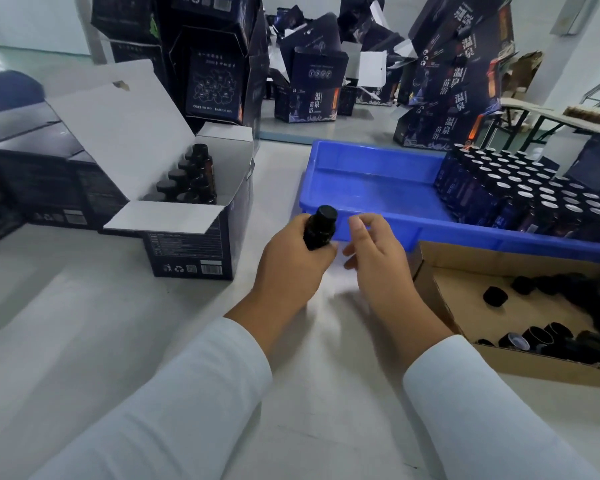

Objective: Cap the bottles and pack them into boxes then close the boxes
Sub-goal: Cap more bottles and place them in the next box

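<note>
My left grip (291, 258) is curled round a capped dark bottle (320, 227), held above the white desk (84, 323). My right grip (374, 251) hovers just beside it, fingers loosely bent, holding nothing. Right of that, a cardboard tray (471, 268) holds loose black caps (495, 296). Beyond, a blue bin (371, 181) carries uncapped bottles (520, 188); to the left, an open box (187, 244) holds capped bottles (194, 174).

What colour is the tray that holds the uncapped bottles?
Bright blue. The tray shows in the head view, with the bottles massed at its right end.
</note>
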